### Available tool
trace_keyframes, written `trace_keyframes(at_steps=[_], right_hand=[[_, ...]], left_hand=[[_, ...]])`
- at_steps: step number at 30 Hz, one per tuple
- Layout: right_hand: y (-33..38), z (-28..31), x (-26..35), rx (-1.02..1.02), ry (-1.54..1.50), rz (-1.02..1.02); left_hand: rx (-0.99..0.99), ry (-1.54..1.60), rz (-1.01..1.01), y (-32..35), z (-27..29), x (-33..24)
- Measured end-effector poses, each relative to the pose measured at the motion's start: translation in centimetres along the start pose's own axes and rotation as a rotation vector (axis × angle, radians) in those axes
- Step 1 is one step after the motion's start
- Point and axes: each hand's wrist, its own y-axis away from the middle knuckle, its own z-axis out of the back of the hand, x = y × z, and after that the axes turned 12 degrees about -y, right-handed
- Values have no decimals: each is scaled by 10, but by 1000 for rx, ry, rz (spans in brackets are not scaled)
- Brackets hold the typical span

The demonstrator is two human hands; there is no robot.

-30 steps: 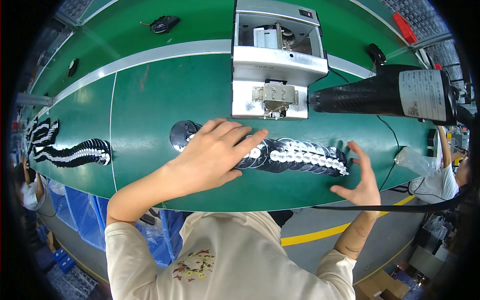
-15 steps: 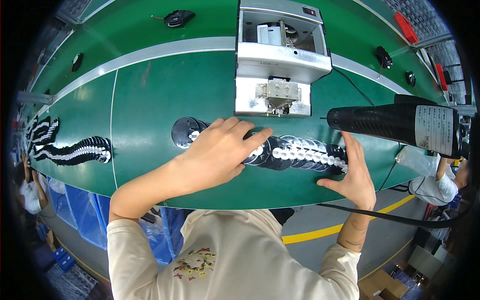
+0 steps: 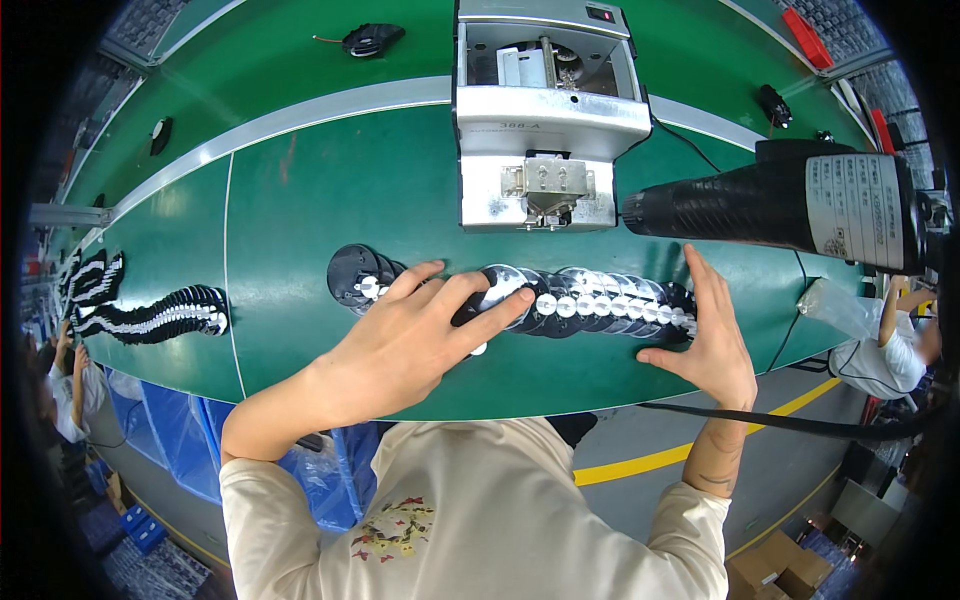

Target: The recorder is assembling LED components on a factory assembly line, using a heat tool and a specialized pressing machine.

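A long row of overlapping black rounded parts with white and clear round pieces (image 3: 600, 305) lies across the green table before me. My left hand (image 3: 410, 325) reaches over the left portion of the row, palm down, its fingers bent around the parts and covering some of them. Beyond its fingertips the row's left end shows a flat black disc (image 3: 352, 278). At the right end, my right hand (image 3: 715, 335) stands with thumb and fingers stretched apart around the last parts, close against them.
A metal bench machine (image 3: 545, 130) stands behind the row. A black electric screwdriver (image 3: 760, 205) hangs at the right, above my right hand. Another curved row of black and white parts (image 3: 160, 315) lies at left. Black computer mice (image 3: 373, 40) rest on the far green surface.
My left hand has shifted slightly left and down, its fingers spread differently over the row. My right hand stays at the right end. The screwdriver appears slightly farther left and higher.
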Motion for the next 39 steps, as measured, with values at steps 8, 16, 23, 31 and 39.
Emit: trace_keyframes(at_steps=[8,16,23,31,39], right_hand=[[-1,0,1,-1,14,-16],[2,-3,-5,-13,-11,-22],[0,-4,-2,-21,6,-13],[0,-6,-2,-17,19,-26],[0,-7,-4,-10,-24,-49]], left_hand=[[-68,139,47,-30,5,0],[4,135,74,-47,-12,4],[-144,136,82,-45,-15,3],[-177,47,79,-45,-25,1],[-219,30,105,-44,-27,-7]])
